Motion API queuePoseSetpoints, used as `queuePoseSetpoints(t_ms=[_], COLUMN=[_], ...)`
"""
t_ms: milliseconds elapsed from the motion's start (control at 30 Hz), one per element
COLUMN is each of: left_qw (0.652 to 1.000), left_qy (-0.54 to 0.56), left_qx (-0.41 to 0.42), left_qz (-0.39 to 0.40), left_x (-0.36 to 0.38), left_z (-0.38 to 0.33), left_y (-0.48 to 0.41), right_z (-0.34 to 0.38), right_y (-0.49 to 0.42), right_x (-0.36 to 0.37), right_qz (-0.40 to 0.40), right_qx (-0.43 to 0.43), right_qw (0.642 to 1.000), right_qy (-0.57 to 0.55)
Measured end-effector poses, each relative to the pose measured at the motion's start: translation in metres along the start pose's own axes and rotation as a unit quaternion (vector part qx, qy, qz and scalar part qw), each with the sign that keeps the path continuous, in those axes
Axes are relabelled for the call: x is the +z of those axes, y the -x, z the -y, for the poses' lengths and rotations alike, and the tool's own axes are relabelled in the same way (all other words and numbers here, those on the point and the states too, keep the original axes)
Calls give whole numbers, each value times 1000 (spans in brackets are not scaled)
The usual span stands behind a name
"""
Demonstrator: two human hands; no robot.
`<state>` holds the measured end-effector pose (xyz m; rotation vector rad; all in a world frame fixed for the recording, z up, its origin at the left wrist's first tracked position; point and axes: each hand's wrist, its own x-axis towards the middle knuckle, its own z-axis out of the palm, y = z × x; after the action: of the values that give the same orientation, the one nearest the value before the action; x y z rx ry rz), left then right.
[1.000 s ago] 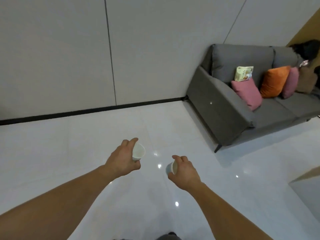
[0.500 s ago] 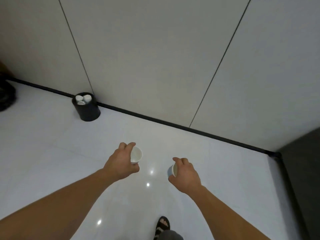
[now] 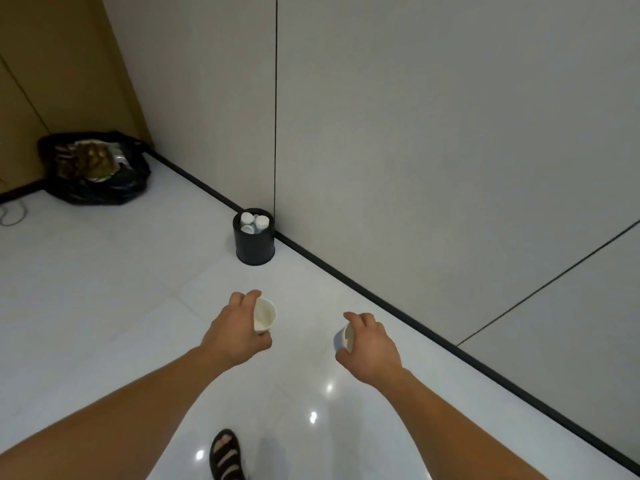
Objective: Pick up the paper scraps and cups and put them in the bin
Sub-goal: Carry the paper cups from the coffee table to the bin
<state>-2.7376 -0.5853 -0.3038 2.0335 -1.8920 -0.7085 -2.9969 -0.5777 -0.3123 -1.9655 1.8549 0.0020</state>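
Head camera looks down over two bare forearms stretched out above a glossy white tiled floor. The left hand grips a white paper cup, fingers curled over its far side and thumb under its near side. The cup lies tipped, its open mouth turned to the right. The right hand holds a second paper cup, white with a bluish outer wall, tucked against the palm with fingers curled over it. Only its rim and a strip of its side show to the left of the hand. Both cups are in the air, well apart from each other, near the middle of the scene.

Farther off, beyond the hands and slightly left, a black round bin stands on the floor. It is just beside the black skirting strip at the foot of the grey panelled wall. Several white cups sit inside it, their tops about level with its rim. At far left a black plastic rubbish bag lies open in the corner against a tan wooden panel, its contents too blurred to make out. A thin cable lies on the floor at the left edge. At the near edge a foot in a black strapped sandal stands on the tiles.
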Motion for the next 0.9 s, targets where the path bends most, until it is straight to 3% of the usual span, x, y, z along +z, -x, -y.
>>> queuePoseSetpoints(t_ms=[267,533,900], left_qw=[1000,1000,998], left_qy=[-2,-1,-1], left_qx=[28,24,-45], left_qz=[7,0,-35], left_x=[-64,-88,-147], left_z=[39,58,76], left_y=[-129,-258,-437], right_z=[90,125,181], right_y=[-128,-263,-489], right_x=[-27,-47,-102], right_qz=[-21,-8,14], right_qx=[-14,-48,-119], right_qw=[1000,999,993], right_qy=[5,6,13])
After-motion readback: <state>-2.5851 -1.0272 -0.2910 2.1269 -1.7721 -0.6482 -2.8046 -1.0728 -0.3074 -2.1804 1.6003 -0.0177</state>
